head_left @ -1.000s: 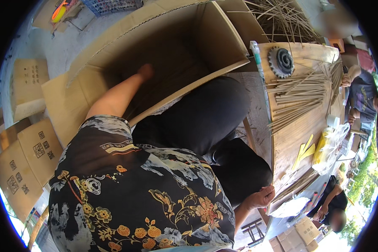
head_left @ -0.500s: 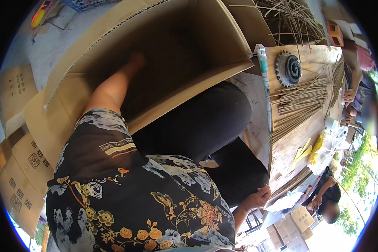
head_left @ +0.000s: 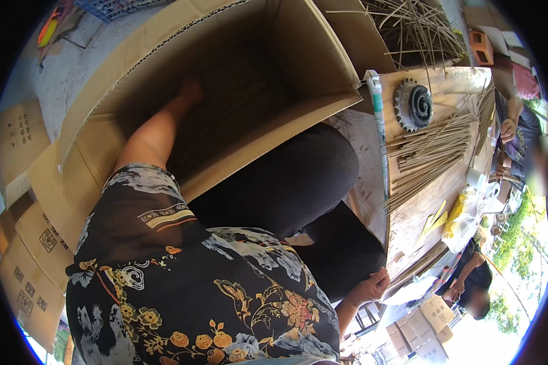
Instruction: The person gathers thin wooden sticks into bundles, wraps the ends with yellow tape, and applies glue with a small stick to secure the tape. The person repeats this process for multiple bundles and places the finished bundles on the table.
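My left arm reaches down into a large open cardboard box (head_left: 225,159). Its hand (head_left: 192,91) is in shadow against the box's dark interior, too dim to make out the fingers or anything in them. My right hand (head_left: 370,288) is beside my dark-trousered knee, close to the near edge of the wooden table (head_left: 402,234). Its fingers are bent and pressed together at the tips. Whatever may be between them is too small to tell. The box stands against my other knee (head_left: 310,158), one flap folded out toward my left sleeve.
Bundles of thin brown sticks (head_left: 435,143) lie on the table near a toothed metal wheel with a black coil (head_left: 414,104). More sticks (head_left: 414,30) fill another box. Cartons (head_left: 33,267) are stacked at left. Two people work beyond the table, one's hand (head_left: 508,130) in view.
The whole view has shifted slightly left and down. My left hand is still inside the box, and my right hand keeps its place and bent fingers by the table edge.
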`<state>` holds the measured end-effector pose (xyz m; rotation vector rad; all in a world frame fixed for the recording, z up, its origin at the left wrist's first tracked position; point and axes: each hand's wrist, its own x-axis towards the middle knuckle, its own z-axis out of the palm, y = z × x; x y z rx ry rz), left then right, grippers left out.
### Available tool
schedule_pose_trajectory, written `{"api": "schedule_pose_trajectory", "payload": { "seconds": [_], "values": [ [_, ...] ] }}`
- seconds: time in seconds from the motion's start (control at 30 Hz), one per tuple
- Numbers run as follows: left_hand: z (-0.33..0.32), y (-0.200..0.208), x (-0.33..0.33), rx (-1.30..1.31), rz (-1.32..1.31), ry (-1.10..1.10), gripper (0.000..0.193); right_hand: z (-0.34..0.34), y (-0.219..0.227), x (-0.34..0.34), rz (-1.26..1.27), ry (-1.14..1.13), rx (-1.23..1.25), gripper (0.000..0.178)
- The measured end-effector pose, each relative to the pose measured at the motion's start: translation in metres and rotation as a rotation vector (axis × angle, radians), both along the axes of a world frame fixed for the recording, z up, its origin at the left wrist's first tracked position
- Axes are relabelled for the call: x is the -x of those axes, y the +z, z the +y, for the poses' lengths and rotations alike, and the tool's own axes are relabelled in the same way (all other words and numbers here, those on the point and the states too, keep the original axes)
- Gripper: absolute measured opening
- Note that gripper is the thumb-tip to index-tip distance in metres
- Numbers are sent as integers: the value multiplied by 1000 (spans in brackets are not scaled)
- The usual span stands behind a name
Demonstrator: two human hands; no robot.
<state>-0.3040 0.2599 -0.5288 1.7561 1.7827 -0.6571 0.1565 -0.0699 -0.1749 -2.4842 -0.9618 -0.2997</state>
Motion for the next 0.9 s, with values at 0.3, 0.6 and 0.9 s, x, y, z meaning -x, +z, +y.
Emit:
{"api": "schedule_pose_trajectory", "payload": {
  "seconds": [0.3,0.6,0.9],
  "values": [
    [-5,25,-8,-32,-151,151,39,1,3,3,44,-39,13,24],
    [-17,19,7,-190,-231,127,30,-2,3,-1,18,-36,39,25],
    [-26,71,-6,-335,-269,205,26,-5,2,0,61,-12,-44,25]
  ]
}}
